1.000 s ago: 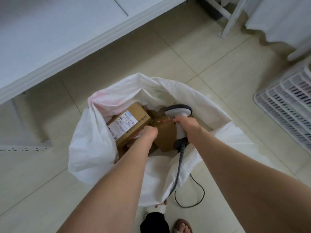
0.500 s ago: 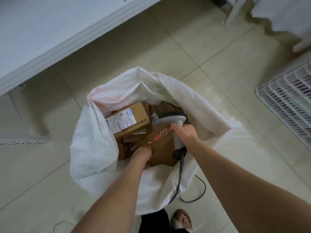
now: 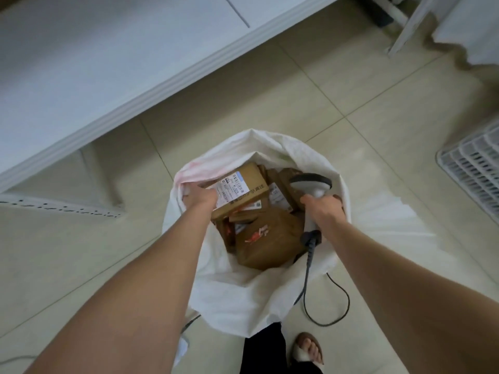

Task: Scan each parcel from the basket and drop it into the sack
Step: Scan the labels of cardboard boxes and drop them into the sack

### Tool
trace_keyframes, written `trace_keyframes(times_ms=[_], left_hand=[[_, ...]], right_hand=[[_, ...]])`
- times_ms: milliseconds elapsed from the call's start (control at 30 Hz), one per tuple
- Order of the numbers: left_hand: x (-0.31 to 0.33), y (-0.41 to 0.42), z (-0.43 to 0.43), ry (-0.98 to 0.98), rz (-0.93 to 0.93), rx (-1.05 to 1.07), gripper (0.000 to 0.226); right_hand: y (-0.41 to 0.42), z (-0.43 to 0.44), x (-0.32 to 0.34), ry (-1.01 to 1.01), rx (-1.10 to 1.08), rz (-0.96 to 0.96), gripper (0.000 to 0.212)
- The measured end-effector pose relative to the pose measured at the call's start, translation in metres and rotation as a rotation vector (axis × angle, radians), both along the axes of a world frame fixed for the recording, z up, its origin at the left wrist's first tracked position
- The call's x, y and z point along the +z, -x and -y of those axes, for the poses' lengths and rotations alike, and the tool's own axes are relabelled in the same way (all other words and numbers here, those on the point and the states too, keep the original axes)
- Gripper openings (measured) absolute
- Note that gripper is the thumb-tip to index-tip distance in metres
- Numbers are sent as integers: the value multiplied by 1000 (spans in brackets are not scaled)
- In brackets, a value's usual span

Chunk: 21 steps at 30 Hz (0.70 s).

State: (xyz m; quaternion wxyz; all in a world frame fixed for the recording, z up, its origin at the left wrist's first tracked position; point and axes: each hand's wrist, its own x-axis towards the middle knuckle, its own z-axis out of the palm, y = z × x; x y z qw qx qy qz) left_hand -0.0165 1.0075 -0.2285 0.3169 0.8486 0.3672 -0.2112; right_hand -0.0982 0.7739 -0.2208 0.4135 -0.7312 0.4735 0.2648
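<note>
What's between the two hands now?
Head view: labelled parcel and more brown boxes, inside the sack, between left hand and right hand, which grips the scanner.

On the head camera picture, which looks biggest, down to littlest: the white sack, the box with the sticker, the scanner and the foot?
1. white sack, by far the biggest
2. box with the sticker
3. scanner and foot: they look about alike. The scanner is partly hidden, so I won't rank them.

The head camera looks steeply down, close over the sack point(image 3: 243, 292).
</note>
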Motion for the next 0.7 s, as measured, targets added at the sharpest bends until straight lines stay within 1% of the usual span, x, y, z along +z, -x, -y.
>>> trace_keyframes(times_ms=[100,200,333,400,500,533,600,700], left_hand=[[18,2,17,97,-9,-9,39],[43,11,34,185,-40,-51,38],[69,22,39,187,-56,-98,6],[81,28,41,192,-60,-110,11],[96,41,49,229,-77,-101,25],[100,46,52,246,-88,-96,23],[111,53,60,280,-99,-115,13],[143,59,72,302,-112,-173,9]], right_hand=[[0,-6,1,-12,55,-16,81],[5,-12,9,-31,85,-30,83],[22,-13,33,-14,107,5,77],[31,-11,52,-39,89,42,68],[42,-12,83,-158,11,113,34],[46,-13,91,-210,-30,141,26],[53,-17,109,-292,-106,192,19],[62,-20,137,-318,-150,219,17]])
